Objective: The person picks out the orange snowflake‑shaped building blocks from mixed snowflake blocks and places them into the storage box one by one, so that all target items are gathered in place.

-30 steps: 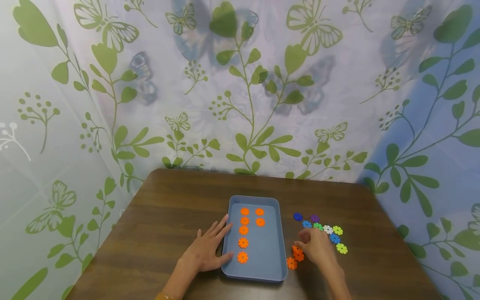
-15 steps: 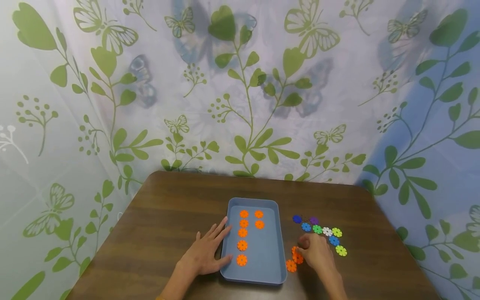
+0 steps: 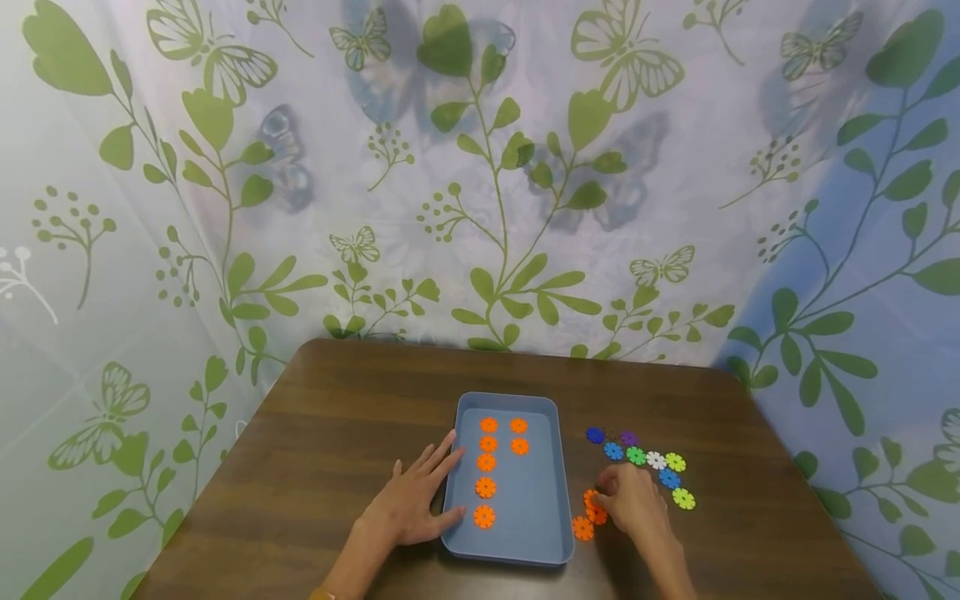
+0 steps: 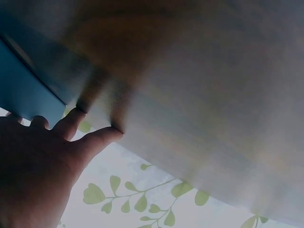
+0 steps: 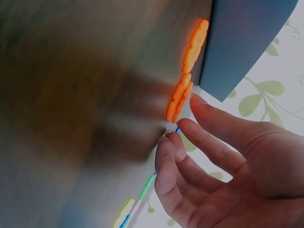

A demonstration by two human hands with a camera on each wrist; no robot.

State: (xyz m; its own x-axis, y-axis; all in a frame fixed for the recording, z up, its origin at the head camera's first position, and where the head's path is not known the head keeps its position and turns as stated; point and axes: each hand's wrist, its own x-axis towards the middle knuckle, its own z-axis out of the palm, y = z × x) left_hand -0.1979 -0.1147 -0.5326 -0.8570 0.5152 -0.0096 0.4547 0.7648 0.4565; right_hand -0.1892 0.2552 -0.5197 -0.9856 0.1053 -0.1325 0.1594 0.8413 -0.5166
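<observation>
A grey-blue rectangular tray [image 3: 528,517] holds several orange notched plastic discs [image 3: 484,517] in two columns, the left one longer. My left hand [image 3: 408,504], fingers spread, rests at the tray's left side, its thumb and fingertips over the rim. To the tray's right lie 3 more orange notched discs [image 3: 582,527], two of them overlapping. My right hand [image 3: 633,500] is over the overlapping pair. In the right wrist view, its thumb and index fingertips stand apart, close to the upper disc [image 5: 183,102], with the other fingers curled. Whether they touch it is unclear.
Beyond my right hand lie loose discs: dark blue [image 3: 596,435], purple [image 3: 628,437], green [image 3: 636,455], white [image 3: 656,460], yellow-green [image 3: 683,498] and lighter blue [image 3: 670,478]. The brown wooden table [image 3: 360,400] ends at a leaf-and-butterfly patterned curtain [image 3: 420,183].
My right hand has lowered slightly over the overlapping orange discs, its fingers drawing closer to them, and then stays there. My left hand and the discs in the tray hold their places.
</observation>
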